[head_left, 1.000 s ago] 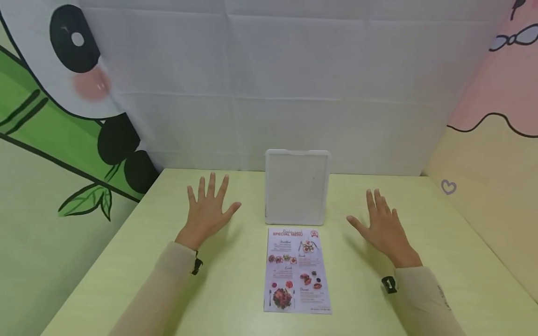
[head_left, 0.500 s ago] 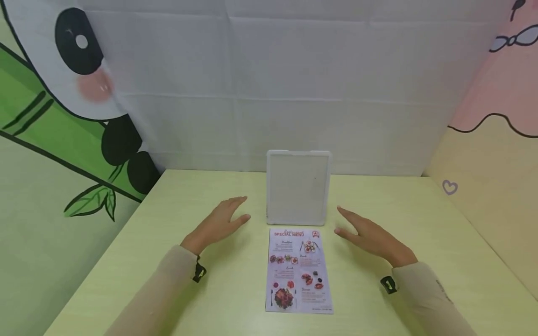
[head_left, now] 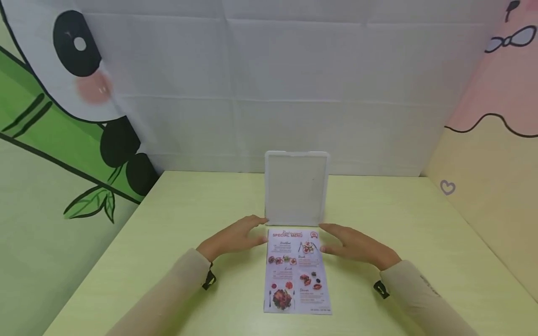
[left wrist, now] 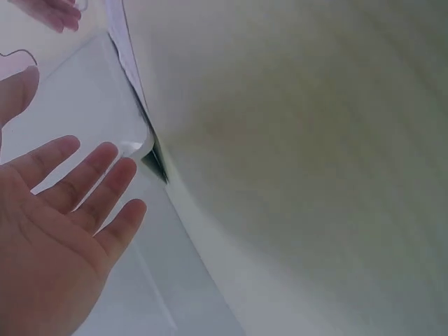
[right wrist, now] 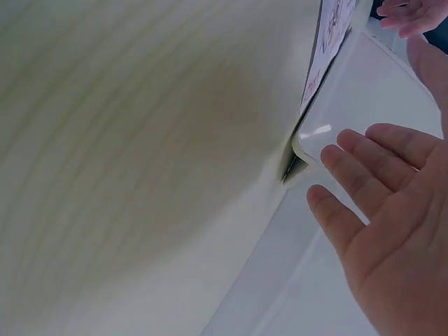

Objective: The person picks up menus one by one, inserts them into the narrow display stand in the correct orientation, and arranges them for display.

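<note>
From the head camera, our left hand (head_left: 235,237) and right hand (head_left: 357,245), fingers straight and holding nothing, flank the upright white frame (head_left: 296,187) behind the flat menu card (head_left: 296,270). Wrist cameras show fingertips (left wrist: 105,178) near its corners (right wrist: 315,140); we judge nothing grasped yet.

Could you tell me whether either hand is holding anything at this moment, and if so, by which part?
Nothing is held. The left hand and right hand are open, fingers straight, flanking the near corners of the white stand above the menu sheet.
</note>
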A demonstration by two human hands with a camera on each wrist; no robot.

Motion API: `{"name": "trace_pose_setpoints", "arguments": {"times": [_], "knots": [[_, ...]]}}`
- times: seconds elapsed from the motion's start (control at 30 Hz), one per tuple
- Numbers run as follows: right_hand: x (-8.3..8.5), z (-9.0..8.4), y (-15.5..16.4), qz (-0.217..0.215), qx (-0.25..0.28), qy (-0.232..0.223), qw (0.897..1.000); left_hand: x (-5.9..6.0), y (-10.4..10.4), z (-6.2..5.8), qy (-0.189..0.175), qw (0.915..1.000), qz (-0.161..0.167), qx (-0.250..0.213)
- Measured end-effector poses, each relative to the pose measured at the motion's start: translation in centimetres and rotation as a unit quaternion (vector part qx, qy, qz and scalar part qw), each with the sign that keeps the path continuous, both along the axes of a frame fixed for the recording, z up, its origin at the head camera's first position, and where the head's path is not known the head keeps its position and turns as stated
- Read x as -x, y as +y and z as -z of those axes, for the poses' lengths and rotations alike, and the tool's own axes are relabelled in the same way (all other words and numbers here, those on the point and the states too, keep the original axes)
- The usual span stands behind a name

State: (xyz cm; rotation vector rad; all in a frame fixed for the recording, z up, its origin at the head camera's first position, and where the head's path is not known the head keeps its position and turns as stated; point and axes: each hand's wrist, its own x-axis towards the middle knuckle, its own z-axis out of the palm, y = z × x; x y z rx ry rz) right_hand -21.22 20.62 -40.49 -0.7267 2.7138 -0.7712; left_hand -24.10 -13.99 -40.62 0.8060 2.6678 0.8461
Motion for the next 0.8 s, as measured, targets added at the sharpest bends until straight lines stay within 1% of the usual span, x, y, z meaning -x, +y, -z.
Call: {"name": "trace_pose_setpoints", "arguments": {"times": [0.13,0.2,0.27,0.4,0.53,0.7,0.8], "knots": [[0.4,0.3,-0.4,-0.015,-0.006,0.000,1.000,0.2,0.9,0.5,-0.002,0.9996,0.025,0.011],[0.6,0.4,-0.5,-0.027,-0.015,0.004,1.000,0.4,1.3,0.7,0.001,0.9993,0.032,0.016],[0.8,0.6,-0.7,-0.037,-0.029,0.008,0.999,0.6,1.7,0.8,0.007,0.9988,0.035,0.034],[1.2,0.8,-1.0,-0.060,-0.045,0.017,0.997,0.8,2.5,0.9,0.016,0.9964,0.030,0.078],[1.4,0.9,-1.4,-0.060,-0.059,0.020,0.996,1.1,3.3,1.0,0.028,0.9927,0.024,0.115],[1.7,1.2,-1.5,-0.062,-0.093,0.051,0.992,1.4,3.8,1.4,0.037,0.9872,0.014,0.154],[2.0,1.3,-1.5,-0.058,-0.101,0.059,0.991,1.5,4.0,1.6,0.052,0.9821,0.013,0.181]]}}
